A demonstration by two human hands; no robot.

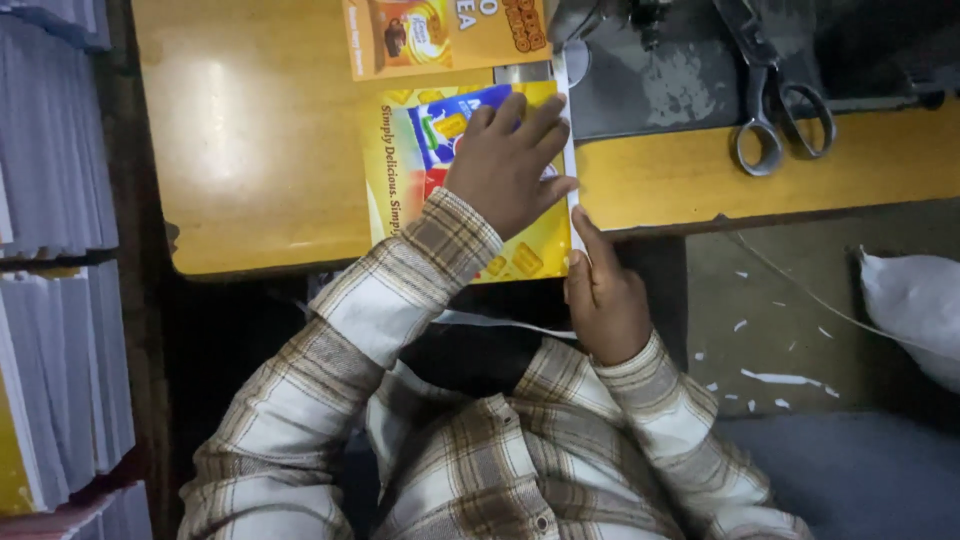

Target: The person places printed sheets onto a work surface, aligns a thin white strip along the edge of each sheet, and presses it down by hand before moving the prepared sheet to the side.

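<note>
A wooden surface [250,150] with a glossy orange-brown top fills the upper part of the view; a soft patch of light reflects off its left half. A grey metal machine base [660,80] is set into it at the upper right, and scissors [775,100] lie beside that. Stacks of white sheets [55,300] stand along the left edge. To the right, the grey floor [780,300] is littered with white paper scraps [780,378], and a white sack [915,310] rests there. The space under the surface is dark.
</note>
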